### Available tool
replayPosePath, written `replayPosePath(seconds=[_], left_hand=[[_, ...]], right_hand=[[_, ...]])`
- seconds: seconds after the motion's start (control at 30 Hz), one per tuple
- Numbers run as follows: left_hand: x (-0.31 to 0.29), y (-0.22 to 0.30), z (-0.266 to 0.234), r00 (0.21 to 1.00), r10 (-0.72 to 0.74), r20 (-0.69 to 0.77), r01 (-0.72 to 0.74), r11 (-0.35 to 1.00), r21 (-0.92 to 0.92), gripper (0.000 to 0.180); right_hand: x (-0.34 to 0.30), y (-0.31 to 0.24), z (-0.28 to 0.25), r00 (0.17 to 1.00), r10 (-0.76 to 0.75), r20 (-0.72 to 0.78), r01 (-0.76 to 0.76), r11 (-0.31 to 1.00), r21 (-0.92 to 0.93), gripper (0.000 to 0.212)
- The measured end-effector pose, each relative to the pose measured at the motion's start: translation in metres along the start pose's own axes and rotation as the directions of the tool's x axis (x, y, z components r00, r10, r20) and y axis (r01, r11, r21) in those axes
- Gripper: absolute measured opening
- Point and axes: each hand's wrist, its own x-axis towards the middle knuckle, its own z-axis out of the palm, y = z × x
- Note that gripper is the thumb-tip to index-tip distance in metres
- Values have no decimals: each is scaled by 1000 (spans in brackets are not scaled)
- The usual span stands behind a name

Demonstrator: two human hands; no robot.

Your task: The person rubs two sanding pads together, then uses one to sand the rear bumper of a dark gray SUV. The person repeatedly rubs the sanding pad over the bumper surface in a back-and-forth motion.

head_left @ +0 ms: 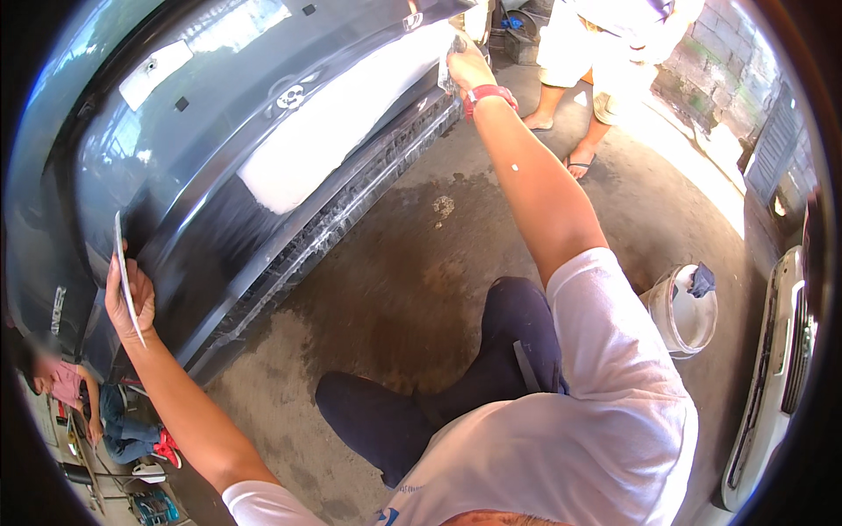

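In front of me is a dark, glossy car tailgate (197, 118) with a broad smooth white patch (324, 131) across its lower part. My left hand (139, 294) grips a thin white flat board (128, 280), seen nearly edge-on, close to the tailgate's left end. Stretched far out, my right hand (467, 66) is closed at the patch's far right end, against the car. Something small and greyish shows at its fingers, but glare and the hand hide what it is. A red band (489, 95) circles my right wrist.
Below the tailgate runs a scuffed bumper ledge (351, 197). A person in sandals (579, 114) stands at the upper right. To my right are a white bucket (684, 311) with a dark cloth and a loose bumper (772, 377). Another person (105, 408) sits at lower left near tools.
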Motion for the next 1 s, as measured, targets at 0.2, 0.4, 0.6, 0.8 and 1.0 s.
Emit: replayPosePath(seconds=[0.2,0.4,0.6,0.8,1.0], left_hand=[[-3,-1,7,995,22,-94,-25,999,-31,32],[-2,-1,11,998,12,-60,-16,998,-55,31],[-3,1,9,999,1,-45,-3,999,-40,28],[-4,3,7,999,-12,-39,10,999,-51,29],[-4,3,8,998,-1,-58,-1,999,-37,28]], right_hand=[[-45,-2,55,975,-143,-169,81,941,-328,81],[-52,17,31,923,-351,-160,291,906,-309,75],[-3,11,28,955,-243,-169,184,934,-306,78],[-19,24,30,956,-280,-87,251,936,-248,78],[26,33,9,963,-223,-149,181,950,-254,82]])
